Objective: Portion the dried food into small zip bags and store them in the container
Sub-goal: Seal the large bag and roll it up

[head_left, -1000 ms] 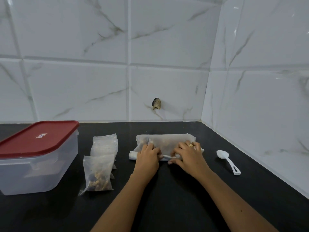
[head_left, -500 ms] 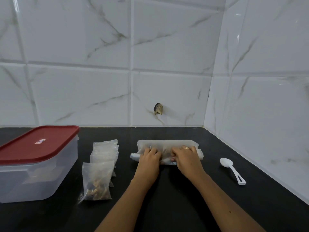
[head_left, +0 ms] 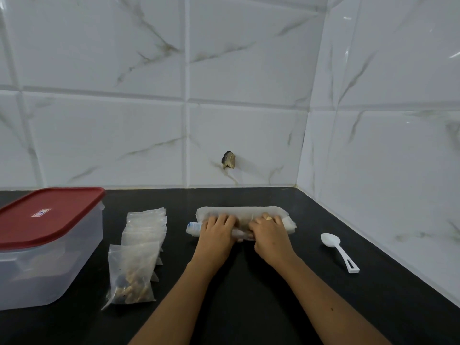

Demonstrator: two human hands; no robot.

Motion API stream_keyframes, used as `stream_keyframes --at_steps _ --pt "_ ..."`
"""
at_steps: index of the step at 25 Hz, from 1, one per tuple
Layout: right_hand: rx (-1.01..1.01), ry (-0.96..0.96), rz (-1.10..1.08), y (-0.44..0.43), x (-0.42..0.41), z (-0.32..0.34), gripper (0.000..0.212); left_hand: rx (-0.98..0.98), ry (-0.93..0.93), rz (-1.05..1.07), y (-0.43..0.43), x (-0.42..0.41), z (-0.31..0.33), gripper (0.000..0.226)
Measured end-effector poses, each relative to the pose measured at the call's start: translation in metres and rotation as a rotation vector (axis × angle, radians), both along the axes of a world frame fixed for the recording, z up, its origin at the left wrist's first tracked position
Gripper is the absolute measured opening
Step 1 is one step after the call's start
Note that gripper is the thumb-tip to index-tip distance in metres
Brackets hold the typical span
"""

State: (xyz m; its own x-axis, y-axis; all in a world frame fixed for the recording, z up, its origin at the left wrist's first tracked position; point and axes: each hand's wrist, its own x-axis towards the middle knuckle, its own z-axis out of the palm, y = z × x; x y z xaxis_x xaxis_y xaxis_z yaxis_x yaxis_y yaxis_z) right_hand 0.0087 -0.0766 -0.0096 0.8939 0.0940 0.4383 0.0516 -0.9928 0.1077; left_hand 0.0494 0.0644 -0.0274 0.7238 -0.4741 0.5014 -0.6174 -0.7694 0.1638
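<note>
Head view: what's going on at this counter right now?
A person's left hand and right hand both grip a big bag of dried food, rolled up on the black counter. To the left lies a pile of small zip bags, the front bag filled, beside the container, whose red lid is on. A white spoon lies untouched to the right.

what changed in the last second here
The left hand and right hand have rolled the big bag further toward the wall, so less of it lies flat; both still grip the roll. The red-lidded container, the small zip bags and the white spoon stayed put.
</note>
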Motion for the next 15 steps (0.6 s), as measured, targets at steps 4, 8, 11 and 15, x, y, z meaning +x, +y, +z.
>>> stream_keyframes --at_steps 4,8,11,15 --pt "0.044 0.01 0.028 -0.002 0.0 -0.002 0.02 -0.002 0.003 0.03 -0.003 -0.001 0.001 0.02" --pt "0.06 -0.071 0.017 -0.013 -0.001 -0.011 0.029 0.008 -0.007 0.068 -0.006 0.005 0.003 0.027" --pt "0.069 -0.057 0.029 -0.014 0.004 -0.011 0.019 0.01 0.106 0.039 -0.009 0.018 0.001 0.031" --pt "0.126 -0.054 0.019 -0.018 0.012 -0.008 0.02 0.005 0.19 -0.004 -0.005 0.026 0.005 0.031"
